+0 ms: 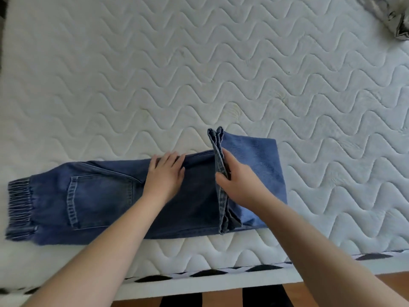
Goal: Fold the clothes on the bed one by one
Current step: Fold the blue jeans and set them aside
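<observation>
1. While the left hand (pixel 164 176) lies flat with straight fingers on the blue jeans (pixel 106 196), it presses the denim down at about the middle of the garment.
2. Just to the right of it, the right hand (pixel 240 185) is curled round the leg hems (pixel 219 165), thumb on the near side and fingers behind, holding them up on edge.
3. Beyond the right hand, the folded-back leg cloth shows its paler underside and lies flat on the mattress (pixel 199 63).
4. Left of the left hand, the jeans stretch out to a gathered elastic waistband (pixel 20 207), with a back pocket (pixel 99 200) between the waistband and that hand.
5. Below both forearms, the jeans sit close to the near edge of the mattress, above a black-and-white patterned border (pixel 199 273).
6. Far beyond the right hand, at the top right corner, a patterned cloth (pixel 389 16) rests on the mattress, too blurred to identify.
</observation>
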A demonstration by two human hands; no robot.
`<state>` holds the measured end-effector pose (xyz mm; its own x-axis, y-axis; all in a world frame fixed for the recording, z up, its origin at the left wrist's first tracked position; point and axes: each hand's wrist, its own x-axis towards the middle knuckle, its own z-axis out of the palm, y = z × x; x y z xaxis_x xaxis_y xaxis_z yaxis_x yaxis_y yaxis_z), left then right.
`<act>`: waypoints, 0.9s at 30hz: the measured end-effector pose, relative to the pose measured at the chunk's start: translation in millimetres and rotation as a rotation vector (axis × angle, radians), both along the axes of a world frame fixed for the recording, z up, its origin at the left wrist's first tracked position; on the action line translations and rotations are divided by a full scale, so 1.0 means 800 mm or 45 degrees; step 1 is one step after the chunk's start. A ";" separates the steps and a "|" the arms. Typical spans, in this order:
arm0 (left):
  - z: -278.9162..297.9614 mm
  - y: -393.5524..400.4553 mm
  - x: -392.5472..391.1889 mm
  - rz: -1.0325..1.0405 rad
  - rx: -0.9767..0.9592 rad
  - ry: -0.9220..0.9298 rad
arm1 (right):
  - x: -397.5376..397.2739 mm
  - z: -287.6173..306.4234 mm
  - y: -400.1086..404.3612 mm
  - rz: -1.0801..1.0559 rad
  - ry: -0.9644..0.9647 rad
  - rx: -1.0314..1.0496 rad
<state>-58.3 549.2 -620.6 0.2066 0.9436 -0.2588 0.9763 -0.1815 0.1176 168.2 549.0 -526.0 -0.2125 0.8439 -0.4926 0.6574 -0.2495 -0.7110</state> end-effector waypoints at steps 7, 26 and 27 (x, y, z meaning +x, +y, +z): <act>-0.012 -0.030 -0.022 -0.089 -0.069 -0.335 | -0.079 -0.037 -0.011 0.090 -0.195 -0.073; 0.007 0.027 -0.014 1.002 -0.546 -0.898 | -0.117 -0.092 -0.043 0.480 -0.280 -0.079; 0.006 0.027 -0.009 0.969 -0.508 -0.810 | -0.110 -0.091 -0.045 0.507 -0.259 -0.071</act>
<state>-65.5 571.1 -616.2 -0.1955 0.7520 -0.6295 0.5548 0.6141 0.5613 80.5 512.7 -598.5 -0.4095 0.6867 -0.6006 0.8349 0.0167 -0.5502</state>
